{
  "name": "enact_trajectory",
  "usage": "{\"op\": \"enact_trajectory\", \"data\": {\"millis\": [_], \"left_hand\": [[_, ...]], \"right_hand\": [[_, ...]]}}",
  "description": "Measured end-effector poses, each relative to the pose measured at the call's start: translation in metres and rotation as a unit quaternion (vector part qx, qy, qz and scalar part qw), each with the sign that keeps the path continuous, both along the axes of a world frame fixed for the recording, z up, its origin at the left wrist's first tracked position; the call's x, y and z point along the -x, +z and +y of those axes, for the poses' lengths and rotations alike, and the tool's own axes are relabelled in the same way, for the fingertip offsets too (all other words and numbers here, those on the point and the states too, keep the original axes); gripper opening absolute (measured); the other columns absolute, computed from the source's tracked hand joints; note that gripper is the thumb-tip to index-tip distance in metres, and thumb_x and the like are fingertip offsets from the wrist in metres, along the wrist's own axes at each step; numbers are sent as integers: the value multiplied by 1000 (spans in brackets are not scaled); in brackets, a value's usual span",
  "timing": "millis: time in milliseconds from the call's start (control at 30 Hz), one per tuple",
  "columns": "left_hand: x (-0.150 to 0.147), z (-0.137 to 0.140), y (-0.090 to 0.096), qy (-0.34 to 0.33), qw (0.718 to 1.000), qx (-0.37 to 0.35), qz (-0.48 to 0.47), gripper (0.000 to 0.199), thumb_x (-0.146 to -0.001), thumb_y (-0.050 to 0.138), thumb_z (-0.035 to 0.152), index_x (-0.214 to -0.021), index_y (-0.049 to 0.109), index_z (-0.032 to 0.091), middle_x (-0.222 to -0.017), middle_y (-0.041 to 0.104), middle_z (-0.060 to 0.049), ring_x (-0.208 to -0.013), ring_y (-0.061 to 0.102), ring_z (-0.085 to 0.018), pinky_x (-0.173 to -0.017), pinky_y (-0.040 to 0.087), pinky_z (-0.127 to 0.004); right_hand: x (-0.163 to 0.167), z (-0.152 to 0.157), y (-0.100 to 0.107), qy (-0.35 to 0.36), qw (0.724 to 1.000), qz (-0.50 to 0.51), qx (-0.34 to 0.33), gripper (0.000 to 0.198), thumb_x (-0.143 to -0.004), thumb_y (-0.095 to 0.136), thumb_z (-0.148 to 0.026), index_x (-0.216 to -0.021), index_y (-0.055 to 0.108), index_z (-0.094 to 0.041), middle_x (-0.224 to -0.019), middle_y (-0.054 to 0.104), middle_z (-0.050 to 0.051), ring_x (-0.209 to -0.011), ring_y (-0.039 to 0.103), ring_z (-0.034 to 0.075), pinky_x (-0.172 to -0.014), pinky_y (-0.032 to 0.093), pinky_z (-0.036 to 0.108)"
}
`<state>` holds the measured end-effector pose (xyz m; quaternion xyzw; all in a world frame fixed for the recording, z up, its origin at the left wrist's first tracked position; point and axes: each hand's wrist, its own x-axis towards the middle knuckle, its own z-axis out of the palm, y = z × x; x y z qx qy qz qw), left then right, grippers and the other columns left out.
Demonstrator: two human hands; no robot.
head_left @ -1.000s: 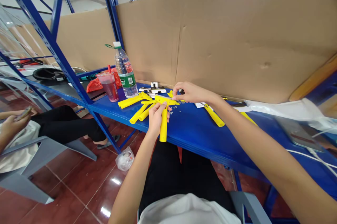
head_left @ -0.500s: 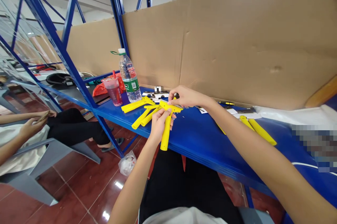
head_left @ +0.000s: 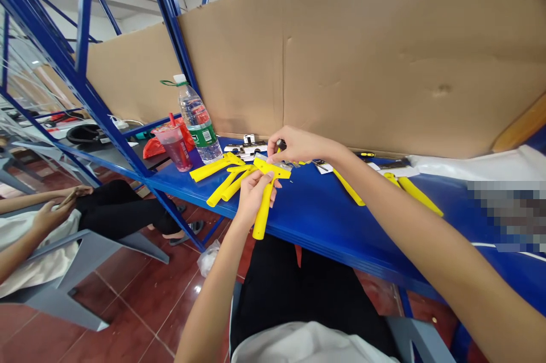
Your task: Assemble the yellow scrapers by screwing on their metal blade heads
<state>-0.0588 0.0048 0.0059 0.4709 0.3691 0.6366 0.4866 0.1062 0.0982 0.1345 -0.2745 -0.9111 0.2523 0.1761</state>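
Observation:
My left hand is closed around a yellow T-shaped scraper handle, its grip pointing down toward me over the table's front edge. Above its crosspiece, my right hand pinches a small dark-ended tool that looks like a screwdriver; its tip is hidden. A clear, shiny strip shows along the top of the crosspiece. Just left of my left hand lie several similar yellow handles in a loose fan. Another yellow piece rests beneath my right forearm.
A water bottle and a red drink cup stand at the left of the blue table. Black-and-white packs lie behind the handles. More yellow handles lie right. A seated person is at the left.
The whole view has shifted, so the table things appear further left. The held scraper handle's crosspiece shows more fully now. Both hands keep their hold.

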Motion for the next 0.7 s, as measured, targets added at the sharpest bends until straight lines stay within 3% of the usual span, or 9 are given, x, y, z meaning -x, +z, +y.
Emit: {"op": "enact_trajectory", "data": {"millis": [200, 300, 700], "left_hand": [[-1, -2, 2, 1, 1000, -1, 20, 42, -85, 85, 54, -81, 65, 17, -64, 69, -3, -42, 53, -10, -38, 41, -23], [-1, -2, 3, 1, 1000, -6, 17, 42, -84, 86, 54, -82, 65, 18, -70, 72, -4, -43, 54, -10, -39, 42, -23], [-1, -3, -1, -3, 999, -42, 16, 37, -91, 81, 51, -87, 67, 17, -83, 77, -7, -46, 55, -9, -39, 45, -24]], "right_hand": [[-2, 4, 2, 34, 999, 7, 20, 17, -92, 80, -34, -90, 73, -19, -84, 73, 2, -54, 58, 10, -50, 42, 26], [-3, 2, 4, 44, 999, 4, 10, 18, -94, 79, -35, -92, 73, -18, -91, 74, 3, -54, 58, 9, -50, 43, 26], [-1, -9, 9, 41, 999, -10, -9, 17, -96, 74, -31, -88, 75, -17, -70, 70, 2, -53, 59, 12, -51, 40, 27]]}}
